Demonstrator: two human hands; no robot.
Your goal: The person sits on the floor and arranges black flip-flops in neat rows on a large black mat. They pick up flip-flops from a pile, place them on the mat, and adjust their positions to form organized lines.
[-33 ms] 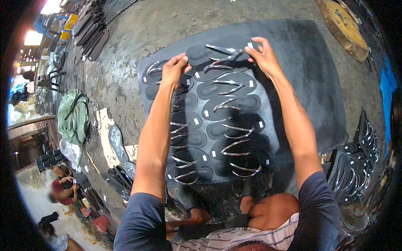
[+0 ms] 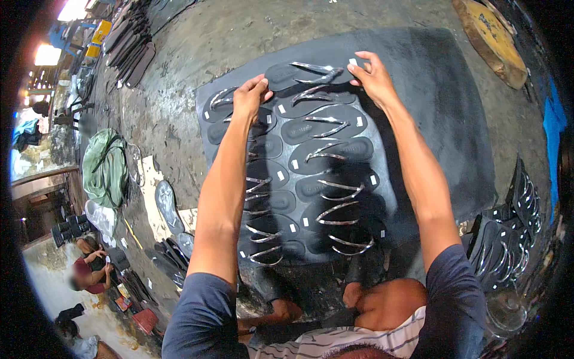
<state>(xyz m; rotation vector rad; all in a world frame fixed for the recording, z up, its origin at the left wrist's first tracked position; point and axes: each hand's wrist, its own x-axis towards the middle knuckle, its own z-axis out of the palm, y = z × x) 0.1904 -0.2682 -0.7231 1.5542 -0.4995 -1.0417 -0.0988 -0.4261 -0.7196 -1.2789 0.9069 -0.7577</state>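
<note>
Between my hands is a black flip-flop (image 2: pixel 281 76) with shiny silver straps, at the far end of a double row of similar sandals. My left hand (image 2: pixel 250 100) closes its thumb and fingers on the left end of it. Thumb and fingers of my right hand (image 2: pixel 373 79) pinch the right end, beside a small white sticker (image 2: pixel 353 61). Just nearer lies another flip-flop (image 2: pixel 305 106), partly covered by the held one. More flip-flops (image 2: pixel 326 125) run toward me on a dark sheet (image 2: pixel 442 119); my left forearm hides part of the left row.
Stacked dark soles (image 2: pixel 133 51) lie at the far left, near a green cloth bundle (image 2: pixel 104 161). A round wooden block (image 2: pixel 490 42) sits at the far right. More silver-strapped flip-flops (image 2: pixel 499 248) are piled at right. A person in a red shirt (image 2: pixel 89 275) sits at lower left.
The held flip-flop has shifted very slightly left, with my right hand moving along with it. Otherwise the scene looks the same.
</note>
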